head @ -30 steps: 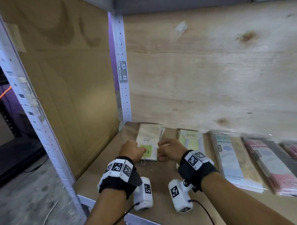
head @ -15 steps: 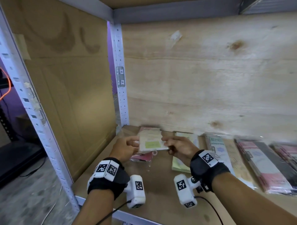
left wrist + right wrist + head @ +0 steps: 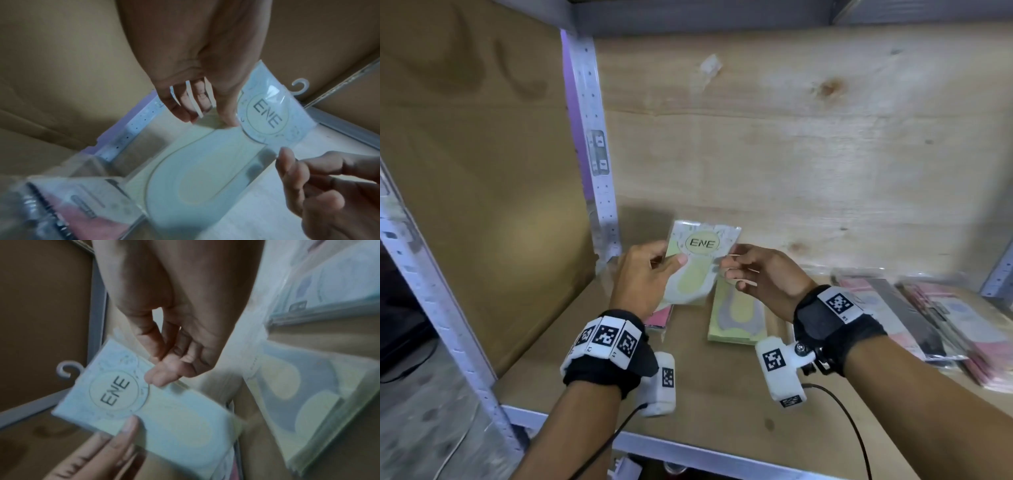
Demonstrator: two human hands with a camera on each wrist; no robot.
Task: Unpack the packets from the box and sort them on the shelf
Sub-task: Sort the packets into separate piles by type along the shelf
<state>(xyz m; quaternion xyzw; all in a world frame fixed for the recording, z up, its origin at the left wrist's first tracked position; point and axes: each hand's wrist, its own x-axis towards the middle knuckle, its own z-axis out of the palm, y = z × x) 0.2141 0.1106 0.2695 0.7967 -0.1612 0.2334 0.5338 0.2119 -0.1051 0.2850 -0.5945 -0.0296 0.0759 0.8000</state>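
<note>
Pale green and clear plastic, a packet [image 3: 698,263] marked "ENE" is held upright above the wooden shelf [image 3: 722,394], near its far left corner. The left hand [image 3: 643,277] grips its left edge, thumb pressed on the front; the right hand [image 3: 760,274] pinches the right edge. Below it on the shelf lies a pink packet [image 3: 659,318], with a yellow-green packet [image 3: 738,317] just to its right. Farther right, more pink and dark packets [image 3: 928,318] lie in a row.
</note>
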